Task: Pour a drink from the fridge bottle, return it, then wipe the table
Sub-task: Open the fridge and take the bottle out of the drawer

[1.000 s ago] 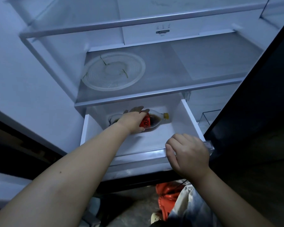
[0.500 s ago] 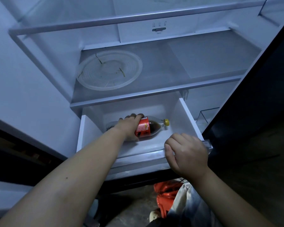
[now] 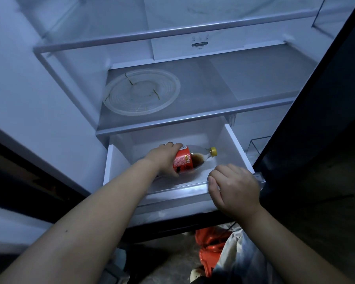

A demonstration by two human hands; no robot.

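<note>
1. I'm looking down into an open fridge. The left hand (image 3: 164,158) reaches into the white plastic fridge drawer (image 3: 233,140), which is pulled out at the centre of the frame.
2. The left hand's fingers are wrapped over the clear plastic bottle with the red label (image 3: 183,161). It grips the bottle round the lower body, right where the label begins.
3. The bottle lies tilted on its side inside the drawer. Its yellow cap (image 3: 213,149) points toward the right of the frame, and dark drink is pooled up by the shoulder.
4. The bottle's base is hidden behind the left hand. I cannot tell whether the bottle rests on the drawer floor or sits just off it.
5. The right hand (image 3: 234,189) is lower right of centre, knuckles toward the camera. Its fingers are curled over the drawer's front rim and hold it.
6. The bottle sits up and left of the right hand, near it but apart. White drawer floor shows between the cap and those knuckles.
7. Above the drawer is a glass shelf (image 3: 244,85). It carries a clear round ribbed plastic lid (image 3: 141,92) on its left part, with a few green scraps on it.
8. A dark fridge door edge (image 3: 326,119) runs down the right side of the frame.
9. At the bottom edge, between my two forearms, there is a red plastic object (image 3: 209,240) beside some pale cloth (image 3: 238,261). I cannot make out what either is.
</note>
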